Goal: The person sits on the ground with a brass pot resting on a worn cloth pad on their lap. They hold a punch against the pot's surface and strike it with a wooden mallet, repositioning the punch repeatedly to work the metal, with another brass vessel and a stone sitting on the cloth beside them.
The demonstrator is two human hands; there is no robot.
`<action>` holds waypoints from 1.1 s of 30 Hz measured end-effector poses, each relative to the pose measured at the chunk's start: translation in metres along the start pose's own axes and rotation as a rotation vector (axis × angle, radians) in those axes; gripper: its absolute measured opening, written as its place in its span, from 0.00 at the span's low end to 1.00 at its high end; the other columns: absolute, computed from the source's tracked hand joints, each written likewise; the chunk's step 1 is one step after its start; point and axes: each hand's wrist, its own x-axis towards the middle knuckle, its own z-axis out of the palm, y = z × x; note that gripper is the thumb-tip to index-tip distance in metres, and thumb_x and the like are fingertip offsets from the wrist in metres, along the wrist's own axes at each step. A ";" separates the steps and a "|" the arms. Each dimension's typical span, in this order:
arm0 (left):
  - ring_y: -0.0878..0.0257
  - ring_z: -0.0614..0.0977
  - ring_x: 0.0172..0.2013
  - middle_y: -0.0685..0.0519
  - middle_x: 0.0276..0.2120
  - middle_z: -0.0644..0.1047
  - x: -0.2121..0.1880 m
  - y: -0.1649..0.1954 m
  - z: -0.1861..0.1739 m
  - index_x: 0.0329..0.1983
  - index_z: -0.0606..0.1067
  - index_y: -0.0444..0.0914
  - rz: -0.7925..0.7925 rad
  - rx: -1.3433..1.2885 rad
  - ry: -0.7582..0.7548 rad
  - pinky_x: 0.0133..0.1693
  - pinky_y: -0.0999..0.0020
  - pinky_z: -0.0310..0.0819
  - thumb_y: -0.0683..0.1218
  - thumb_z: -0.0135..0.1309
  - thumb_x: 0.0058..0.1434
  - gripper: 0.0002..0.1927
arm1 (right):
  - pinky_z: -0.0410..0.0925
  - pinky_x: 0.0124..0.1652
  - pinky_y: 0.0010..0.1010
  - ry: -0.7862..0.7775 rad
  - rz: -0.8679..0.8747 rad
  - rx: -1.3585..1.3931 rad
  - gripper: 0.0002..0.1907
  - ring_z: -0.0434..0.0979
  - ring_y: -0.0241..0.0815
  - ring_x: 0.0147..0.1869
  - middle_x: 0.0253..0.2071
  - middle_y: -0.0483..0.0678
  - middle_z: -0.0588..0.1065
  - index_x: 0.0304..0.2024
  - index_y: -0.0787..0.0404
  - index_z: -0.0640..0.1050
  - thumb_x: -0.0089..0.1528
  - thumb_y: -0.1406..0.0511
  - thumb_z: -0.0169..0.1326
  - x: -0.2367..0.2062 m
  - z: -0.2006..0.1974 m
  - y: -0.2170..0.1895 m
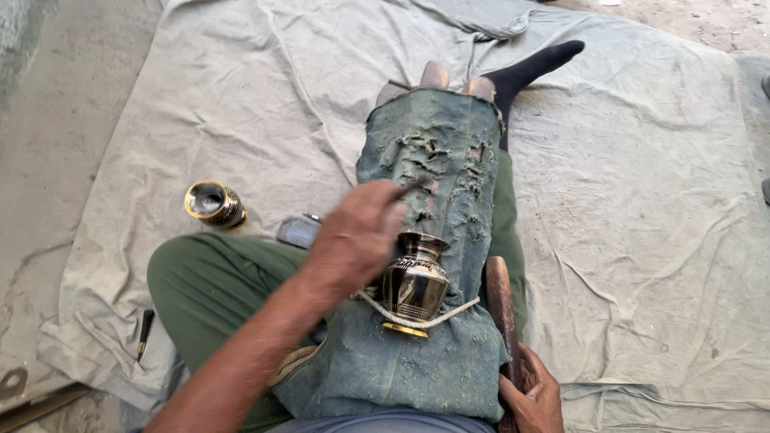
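Just beside left hand (353,236) fingers, black-and-gold vase (414,285), roped on lap

Green trousers (208,281), black sock (533,68), bare forearms.

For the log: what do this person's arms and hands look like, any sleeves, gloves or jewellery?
Both are bare. The left hand wears no glove, and its forearm shows no sleeve, watch or band up to the picture's lower edge. The right hand is also ungloved, with no ring visible; only the hand itself shows at the bottom edge, so its arm cannot be judged.
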 end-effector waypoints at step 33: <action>0.74 0.80 0.32 0.58 0.34 0.81 -0.049 -0.003 -0.028 0.52 0.80 0.34 -0.097 -0.633 -0.078 0.35 0.76 0.79 0.40 0.67 0.54 0.21 | 0.70 0.60 0.40 0.024 -0.047 -0.058 0.36 0.78 0.51 0.62 0.60 0.66 0.75 0.65 0.78 0.65 0.55 0.73 0.59 -0.001 0.018 -0.038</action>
